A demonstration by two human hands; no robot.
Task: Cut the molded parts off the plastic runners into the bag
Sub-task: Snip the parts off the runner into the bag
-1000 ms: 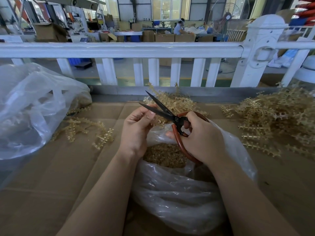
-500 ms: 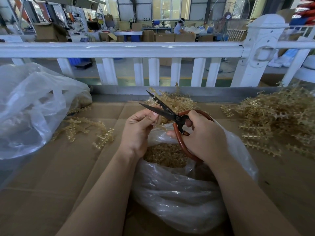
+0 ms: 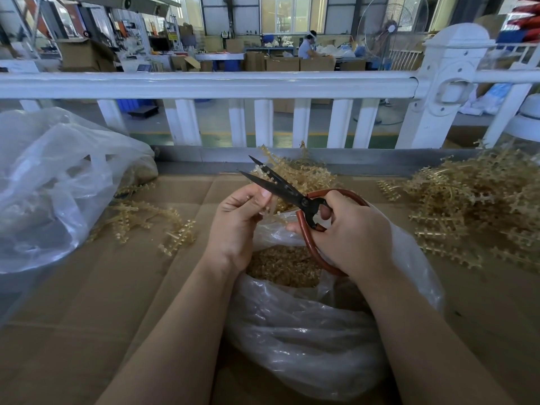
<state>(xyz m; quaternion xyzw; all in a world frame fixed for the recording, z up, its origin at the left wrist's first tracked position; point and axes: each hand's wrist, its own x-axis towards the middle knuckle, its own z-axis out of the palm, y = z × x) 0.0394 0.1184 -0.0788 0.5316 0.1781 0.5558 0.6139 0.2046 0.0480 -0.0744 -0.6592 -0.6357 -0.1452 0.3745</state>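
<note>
r grip point(image 3: 347, 229) on scissors point(image 3: 280, 187) | blades same gap | l hand point(image 3: 236, 217) unmoved w/ runner point(image 3: 270, 204)

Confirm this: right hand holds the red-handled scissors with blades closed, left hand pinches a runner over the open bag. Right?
Not quite. The head view shows the scissors' blades spread open, not closed. The rest holds: right hand on the handles, left hand pinching the runner over the bag.
</note>
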